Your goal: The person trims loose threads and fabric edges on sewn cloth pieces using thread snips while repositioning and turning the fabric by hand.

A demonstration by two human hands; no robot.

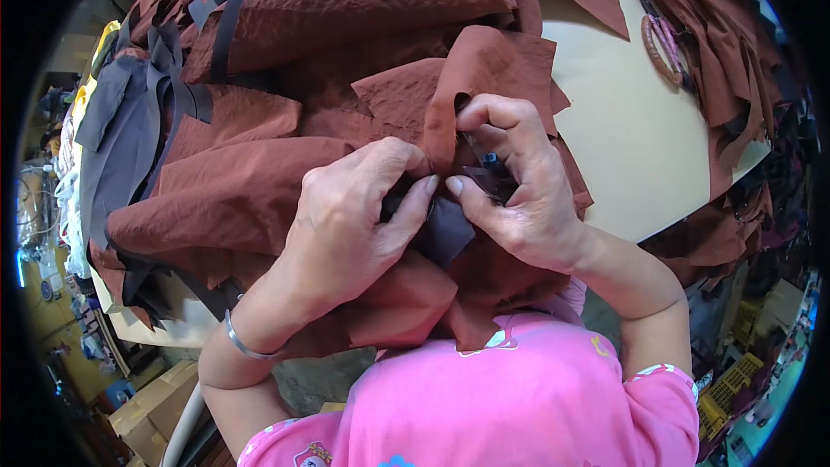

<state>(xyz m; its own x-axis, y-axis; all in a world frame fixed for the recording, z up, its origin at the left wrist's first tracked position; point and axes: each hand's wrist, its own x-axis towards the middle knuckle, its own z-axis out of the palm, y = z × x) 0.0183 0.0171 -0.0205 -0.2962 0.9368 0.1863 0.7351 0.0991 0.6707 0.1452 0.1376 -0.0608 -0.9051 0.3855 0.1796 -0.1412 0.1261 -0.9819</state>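
My left hand (pixel 350 216) is closed, its thumb and fingers pinching the edge of a rust-brown fabric piece (pixel 445 125). Close beside it, my right hand (pixel 527 195) is curled, with its thumb tip at the same spot on the fabric. Within the right fingers sits a small dark tool (pixel 491 158) with a blue bit; its exact kind is partly hidden. A dark grey fabric flap (pixel 448 229) hangs just below the thumbs. More brown fabric (pixel 246 186) lies bunched under and around both hands.
A pale tabletop (pixel 640 138) shows at the right. Brown cloth is heaped at the back, with dark grey strips (pixel 130 121) at the left. Scissors with wrapped handles (pixel 661 50) lie at the upper right. Cardboard boxes (pixel 156 411) and a yellow crate (pixel 726 393) stand below table level.
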